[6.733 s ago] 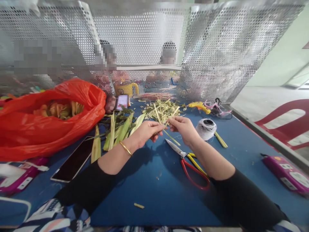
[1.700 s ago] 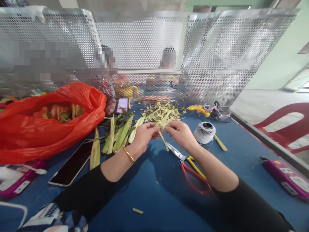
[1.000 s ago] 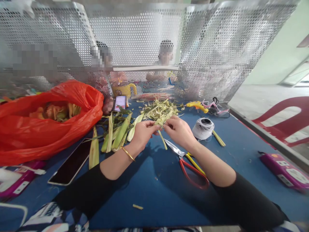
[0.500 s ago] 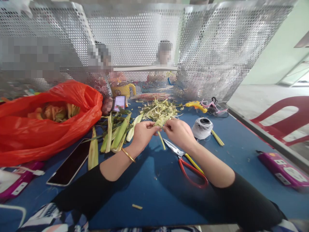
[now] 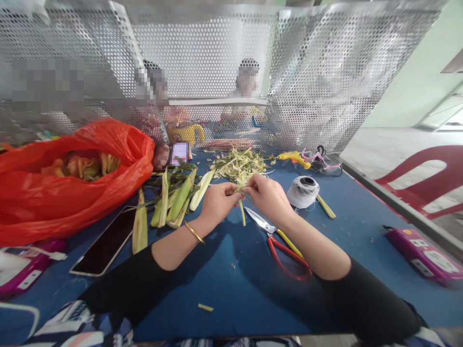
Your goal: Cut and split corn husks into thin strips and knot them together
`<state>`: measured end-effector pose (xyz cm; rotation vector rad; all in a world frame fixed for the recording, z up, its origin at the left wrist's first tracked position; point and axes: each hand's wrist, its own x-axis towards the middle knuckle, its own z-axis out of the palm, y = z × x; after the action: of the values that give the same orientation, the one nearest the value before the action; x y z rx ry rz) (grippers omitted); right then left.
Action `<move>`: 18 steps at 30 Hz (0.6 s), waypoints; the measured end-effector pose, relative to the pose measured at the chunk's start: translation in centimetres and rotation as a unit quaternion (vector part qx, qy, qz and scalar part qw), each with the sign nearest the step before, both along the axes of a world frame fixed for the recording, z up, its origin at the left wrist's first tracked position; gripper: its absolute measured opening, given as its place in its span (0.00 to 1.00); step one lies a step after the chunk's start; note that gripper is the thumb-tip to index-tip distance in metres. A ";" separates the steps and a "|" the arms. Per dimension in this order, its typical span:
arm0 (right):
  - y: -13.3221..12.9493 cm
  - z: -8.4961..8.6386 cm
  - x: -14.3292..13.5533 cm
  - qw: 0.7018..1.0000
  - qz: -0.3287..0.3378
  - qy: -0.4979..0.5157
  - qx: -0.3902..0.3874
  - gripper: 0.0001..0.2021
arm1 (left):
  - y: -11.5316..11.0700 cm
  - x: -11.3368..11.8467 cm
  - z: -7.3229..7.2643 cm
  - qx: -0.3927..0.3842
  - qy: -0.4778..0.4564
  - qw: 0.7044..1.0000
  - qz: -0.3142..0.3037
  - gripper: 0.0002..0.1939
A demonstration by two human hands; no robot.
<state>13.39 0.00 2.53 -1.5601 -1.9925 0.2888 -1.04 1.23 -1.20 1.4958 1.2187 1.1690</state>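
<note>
Near the middle of the blue table (image 5: pixel 217 289), my left hand (image 5: pixel 220 200) and my right hand (image 5: pixel 266 196) meet, both pinching a pale green plant strip (image 5: pixel 242 213) whose lower end hangs down between them. Just behind the fingers is a heap of shredded strips (image 5: pixel 237 164). Red-handled scissors (image 5: pixel 287 259) lie under my right forearm, blades pointing toward my hands. Several wide green husk pieces (image 5: pixel 183 197) lie to the left of my left hand. A spool of white string (image 5: pixel 304 192) stands right of my right hand.
A red plastic bag (image 5: pixel 90 202) of husks and a phone (image 5: pixel 104 243) are at left. A yellow glue gun (image 5: pixel 294 158) lies at the back right, a purple power strip (image 5: pixel 423 253) at far right. People are behind a perforated metal screen (image 5: pixel 202 53).
My right hand has shifted slightly up, its fingers at the top of the strip. The strip's hanging end has swung slightly and is more upright. My left hand has moved slightly right.
</note>
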 end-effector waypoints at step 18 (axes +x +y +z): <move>1.2 0.3 0.9 0.998 0.007 0.039 -0.052 0.11 | -0.4 -0.6 0.9 -0.033 0.094 0.977 -0.187 0.08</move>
<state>14.32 1.23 2.84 -1.5756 -1.9563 0.4584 -1.63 0.83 -0.34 1.7250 1.0266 0.7444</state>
